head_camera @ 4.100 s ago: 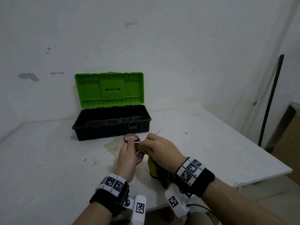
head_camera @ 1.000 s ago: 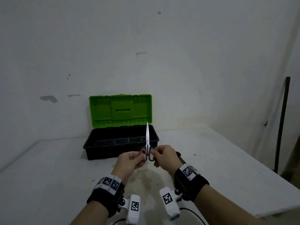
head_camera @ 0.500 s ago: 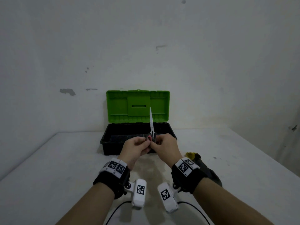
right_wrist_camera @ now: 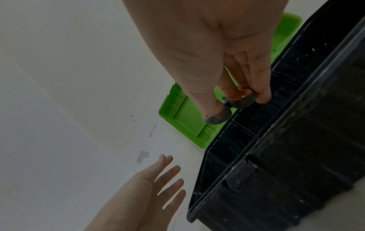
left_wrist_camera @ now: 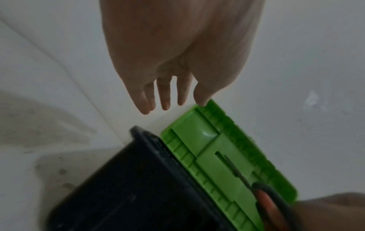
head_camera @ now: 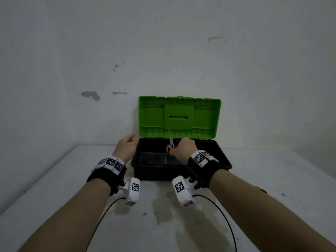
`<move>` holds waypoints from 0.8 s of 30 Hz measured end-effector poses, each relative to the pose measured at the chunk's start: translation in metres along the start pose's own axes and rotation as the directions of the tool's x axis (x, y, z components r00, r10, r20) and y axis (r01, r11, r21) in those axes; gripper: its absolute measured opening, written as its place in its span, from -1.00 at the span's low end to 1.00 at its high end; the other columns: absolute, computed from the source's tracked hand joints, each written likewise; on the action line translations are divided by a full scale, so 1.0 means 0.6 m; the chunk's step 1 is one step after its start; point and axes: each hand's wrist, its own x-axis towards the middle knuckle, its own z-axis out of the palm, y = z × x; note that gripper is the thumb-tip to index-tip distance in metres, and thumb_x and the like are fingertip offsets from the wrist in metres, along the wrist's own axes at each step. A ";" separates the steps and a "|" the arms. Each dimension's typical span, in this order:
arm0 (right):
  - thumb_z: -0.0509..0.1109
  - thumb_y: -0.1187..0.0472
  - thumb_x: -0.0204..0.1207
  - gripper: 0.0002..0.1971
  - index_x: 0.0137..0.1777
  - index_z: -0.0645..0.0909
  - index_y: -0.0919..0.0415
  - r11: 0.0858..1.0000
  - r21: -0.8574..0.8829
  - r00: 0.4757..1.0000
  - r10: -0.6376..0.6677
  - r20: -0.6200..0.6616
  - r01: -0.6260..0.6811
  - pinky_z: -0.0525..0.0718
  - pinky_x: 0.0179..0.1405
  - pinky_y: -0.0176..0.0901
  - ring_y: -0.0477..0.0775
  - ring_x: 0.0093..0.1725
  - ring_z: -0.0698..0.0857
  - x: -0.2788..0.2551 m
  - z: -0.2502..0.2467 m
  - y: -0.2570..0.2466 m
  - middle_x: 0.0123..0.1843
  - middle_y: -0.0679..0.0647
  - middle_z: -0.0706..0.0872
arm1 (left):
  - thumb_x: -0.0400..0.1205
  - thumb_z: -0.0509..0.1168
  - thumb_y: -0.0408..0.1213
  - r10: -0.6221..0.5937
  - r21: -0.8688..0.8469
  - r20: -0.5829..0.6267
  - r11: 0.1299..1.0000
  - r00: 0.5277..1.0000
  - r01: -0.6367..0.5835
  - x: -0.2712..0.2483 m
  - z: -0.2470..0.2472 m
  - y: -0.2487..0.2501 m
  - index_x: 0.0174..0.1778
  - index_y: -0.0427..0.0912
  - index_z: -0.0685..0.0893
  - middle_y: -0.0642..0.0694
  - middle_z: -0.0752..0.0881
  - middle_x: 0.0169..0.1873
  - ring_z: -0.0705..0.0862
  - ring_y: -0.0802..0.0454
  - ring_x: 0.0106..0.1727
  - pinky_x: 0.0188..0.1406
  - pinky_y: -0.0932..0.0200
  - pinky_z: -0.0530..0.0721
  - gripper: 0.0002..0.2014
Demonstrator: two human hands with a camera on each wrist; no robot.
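Note:
A black toolbox with an upright green lid stands open at the back of the white table. My right hand grips the handles of a pair of scissors over the box's open tray, blade pointing up in front of the lid. In the right wrist view my fingers curl round the grey handle loops. My left hand hovers just left of the box, fingers straight and holding nothing; the left wrist view shows its fingertips near the lid's corner.
A bare white wall rises right behind the toolbox. Cables trail from the wrist cameras across the table's near part. A small yellow-and-black item peeks out beside my right forearm.
Both hands held the scissors upright in front of the box. The left hand has let go and moved left; the right hand has carried the scissors over the open tray.

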 end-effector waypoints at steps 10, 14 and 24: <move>0.48 -0.28 0.38 -0.54 -0.35 0.53 0.13 0.961 -0.261 0.966 -0.018 0.259 0.088 0.77 -0.14 -0.07 0.08 -0.35 0.68 0.068 0.106 -0.058 -0.33 0.07 0.69 | 0.78 0.20 -0.28 -0.160 -0.225 0.099 0.958 0.982 0.179 0.041 0.022 -0.117 0.38 -0.05 0.72 -0.14 0.77 0.26 0.74 -0.13 0.27 0.38 -0.19 0.67 -0.69; 0.50 -0.21 0.43 -0.64 -0.37 0.56 0.03 0.930 -0.337 0.951 -0.042 0.307 0.150 0.78 -0.03 0.02 0.18 -0.16 0.74 0.084 0.143 -0.070 -0.20 0.12 0.73 | 0.78 0.20 -0.28 -0.132 -0.247 0.103 0.957 0.986 0.154 0.041 0.024 -0.127 0.40 -0.06 0.72 -0.14 0.77 0.25 0.74 -0.13 0.27 0.38 -0.19 0.67 -0.68; 0.48 0.06 0.48 -0.88 -0.06 0.62 0.01 0.918 -0.345 0.889 -0.017 0.457 0.195 0.70 0.10 0.08 0.21 -0.04 0.69 0.103 0.165 -0.110 -0.12 0.11 0.67 | 0.78 0.21 -0.29 -0.090 -0.234 0.116 0.965 0.989 0.116 0.049 0.020 -0.136 0.41 -0.06 0.71 -0.16 0.76 0.27 0.73 -0.13 0.29 0.40 -0.19 0.65 -0.68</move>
